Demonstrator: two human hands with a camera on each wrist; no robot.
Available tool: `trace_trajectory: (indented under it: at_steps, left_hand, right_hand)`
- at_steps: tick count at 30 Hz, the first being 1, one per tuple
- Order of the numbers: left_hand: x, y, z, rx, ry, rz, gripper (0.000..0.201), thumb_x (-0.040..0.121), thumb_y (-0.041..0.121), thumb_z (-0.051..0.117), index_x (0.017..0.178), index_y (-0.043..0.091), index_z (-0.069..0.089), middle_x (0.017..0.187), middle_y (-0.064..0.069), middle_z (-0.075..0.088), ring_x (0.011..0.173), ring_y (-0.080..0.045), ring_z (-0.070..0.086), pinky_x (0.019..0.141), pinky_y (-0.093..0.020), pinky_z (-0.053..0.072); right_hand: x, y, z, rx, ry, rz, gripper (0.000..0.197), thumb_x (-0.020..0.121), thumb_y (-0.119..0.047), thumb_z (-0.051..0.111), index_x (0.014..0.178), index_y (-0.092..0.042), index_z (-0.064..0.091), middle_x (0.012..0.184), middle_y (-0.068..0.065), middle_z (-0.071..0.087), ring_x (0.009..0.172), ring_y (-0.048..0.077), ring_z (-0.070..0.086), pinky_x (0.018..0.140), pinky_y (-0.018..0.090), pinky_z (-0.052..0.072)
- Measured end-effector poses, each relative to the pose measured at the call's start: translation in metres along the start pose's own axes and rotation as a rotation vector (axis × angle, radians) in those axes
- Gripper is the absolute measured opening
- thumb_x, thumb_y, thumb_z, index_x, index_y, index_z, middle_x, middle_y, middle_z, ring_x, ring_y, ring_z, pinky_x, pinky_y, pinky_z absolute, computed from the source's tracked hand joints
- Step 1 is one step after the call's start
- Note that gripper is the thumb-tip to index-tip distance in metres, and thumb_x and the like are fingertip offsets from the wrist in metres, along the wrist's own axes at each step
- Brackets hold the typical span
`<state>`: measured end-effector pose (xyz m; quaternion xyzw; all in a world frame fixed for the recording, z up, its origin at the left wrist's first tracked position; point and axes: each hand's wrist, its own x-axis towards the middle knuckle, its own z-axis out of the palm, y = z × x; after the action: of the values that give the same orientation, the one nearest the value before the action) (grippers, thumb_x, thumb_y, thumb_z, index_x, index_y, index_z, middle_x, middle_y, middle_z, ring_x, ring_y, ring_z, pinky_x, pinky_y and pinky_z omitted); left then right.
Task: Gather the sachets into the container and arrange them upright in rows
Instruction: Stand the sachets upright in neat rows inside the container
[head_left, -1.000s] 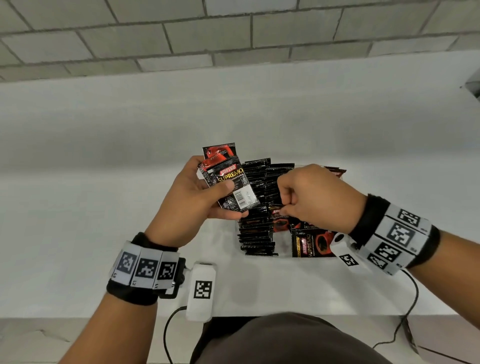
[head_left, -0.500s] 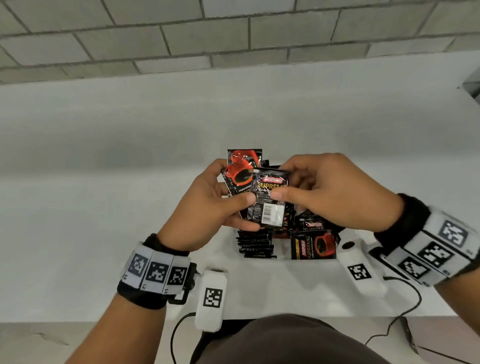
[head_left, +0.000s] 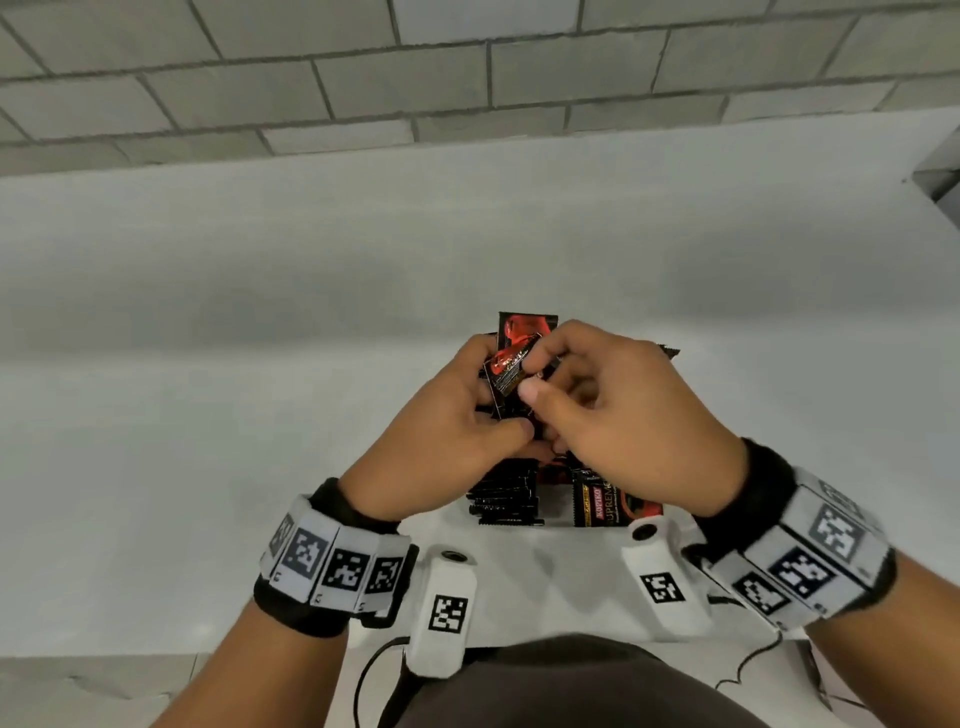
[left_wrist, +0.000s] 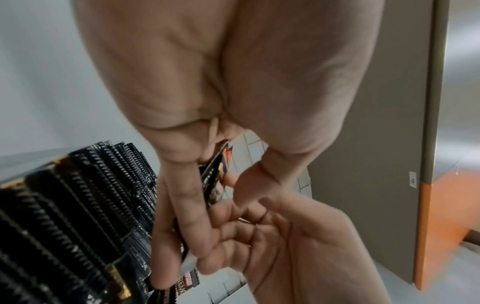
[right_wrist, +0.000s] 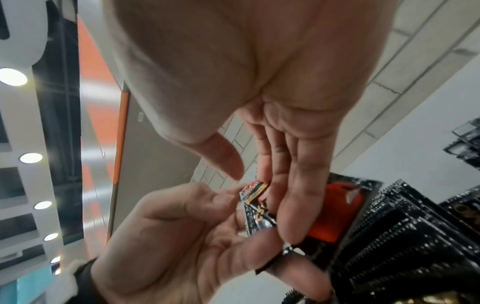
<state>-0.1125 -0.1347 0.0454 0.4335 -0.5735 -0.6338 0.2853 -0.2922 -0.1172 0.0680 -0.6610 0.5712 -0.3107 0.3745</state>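
Note:
My left hand grips a small stack of black-and-red sachets, held upright above the table; the stack also shows edge-on in the wrist views as sachets and sachets. My right hand meets it from the right. Its fingers lie along the front sachet and its thumb stands just off it. Below the hands, rows of upright sachets stand packed together. I cannot make out the container's walls.
One sachet lies flat, label up, right of the rows under my right wrist. The white table runs back to a tiled wall. Its near edge is close to my body, with cables hanging there.
My right hand picked a sachet from the pile and brought it up to the left hand's stack. It now lies against that stack, and both hands have closed together.

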Motion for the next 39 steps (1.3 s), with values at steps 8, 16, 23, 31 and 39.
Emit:
trace_trajectory:
  at_steps: [8,16,23,31,39]
  left_hand:
    - [0.002,0.001,-0.004,0.068,0.007,0.017,0.041,0.097,-0.002,0.064,0.131,0.014,0.048,0.089,-0.015,0.075,0.061,-0.034,0.072,0.045,-0.031,0.053]
    - [-0.001,0.001,-0.029,-0.041,0.184,0.021,0.038,0.094,-0.003,0.067,0.126,0.005,0.049,0.092,-0.02,0.076,0.068,-0.044,0.072,0.051,-0.036,0.058]
    - [-0.01,-0.005,-0.055,-0.036,0.313,0.019,0.03,0.095,-0.006,0.064,0.119,0.009,0.053,0.096,-0.023,0.075,0.072,-0.046,0.074,0.055,-0.033,0.06]
    - [-0.011,-0.009,-0.048,-0.023,0.26,0.014,0.034,0.095,-0.005,0.065,0.124,0.006,0.052,0.095,-0.023,0.075,0.073,-0.046,0.074,0.06,-0.038,0.063]
    - [-0.012,-0.006,-0.048,-0.032,0.239,-0.017,0.036,0.096,-0.002,0.065,0.127,0.008,0.05,0.099,-0.023,0.075,0.074,-0.048,0.074,0.062,-0.044,0.064]
  right_hand:
    - [0.011,0.007,-0.017,-0.172,0.06,-0.029,0.038,0.076,-0.025,0.083,0.1,-0.035,0.056,0.092,-0.008,0.054,0.066,0.009,0.057,0.067,0.034,0.052]
    - [0.019,0.018,-0.038,-0.2,0.022,0.005,0.019,0.089,-0.019,0.074,0.098,-0.034,0.069,0.082,-0.013,0.067,0.059,0.013,0.067,0.07,0.038,0.058]
    - [0.021,0.024,-0.04,-0.285,-0.18,0.038,0.016,0.078,-0.017,0.084,0.078,-0.028,0.072,0.068,-0.011,0.071,0.062,0.003,0.065,0.069,0.025,0.054]
    - [0.03,0.034,-0.025,-0.509,-0.274,-0.038,0.02,0.08,-0.021,0.083,0.071,-0.022,0.065,0.066,-0.01,0.065,0.058,0.004,0.061,0.058,0.016,0.046]
    - [0.033,0.036,-0.008,-0.686,-0.392,-0.128,0.029,0.084,-0.015,0.07,0.066,-0.03,0.052,0.07,-0.011,0.06,0.067,0.001,0.052,0.075,0.029,0.052]
